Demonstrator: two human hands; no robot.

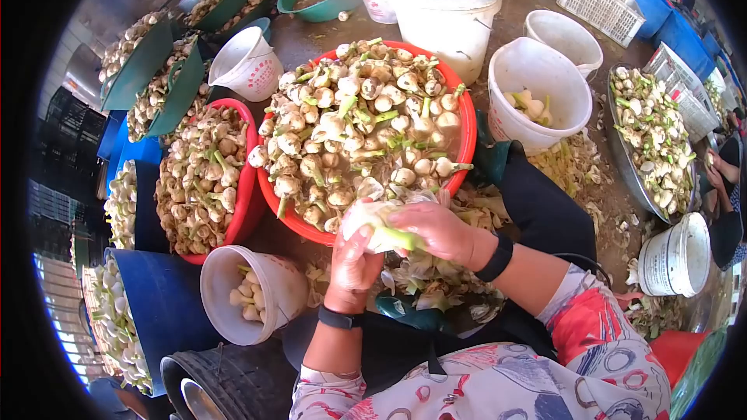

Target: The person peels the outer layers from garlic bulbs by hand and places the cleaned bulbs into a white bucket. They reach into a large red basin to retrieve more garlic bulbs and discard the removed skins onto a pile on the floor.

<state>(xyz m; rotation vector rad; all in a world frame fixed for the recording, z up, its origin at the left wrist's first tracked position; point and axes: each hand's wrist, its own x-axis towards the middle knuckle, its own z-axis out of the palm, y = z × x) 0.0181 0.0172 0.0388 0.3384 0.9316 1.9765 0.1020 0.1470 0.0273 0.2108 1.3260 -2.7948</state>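
Note:
Over the near edge of the red basin point(469, 140), my two hands hold a pale garlic bulb point(372, 224) with a green stem. My left hand point(354, 264) is wrapped round the bulb from below. The fingers of my right hand point(442, 230) are closed on its stem side, where loose white skin shows. Unpeeled garlic bulbs point(334, 120) are heaped in the basin, some in murky water. Shed garlic skins point(436, 280) lie below my hands.
At left stand a second red basin point(250, 155) of garlic and a white bucket point(264, 295) holding peeled bulbs. Another white bucket point(537, 78) with some bulbs stands right, near a metal basin point(634, 155) of garlic. A co-worker's hand point(716, 175) shows at far right.

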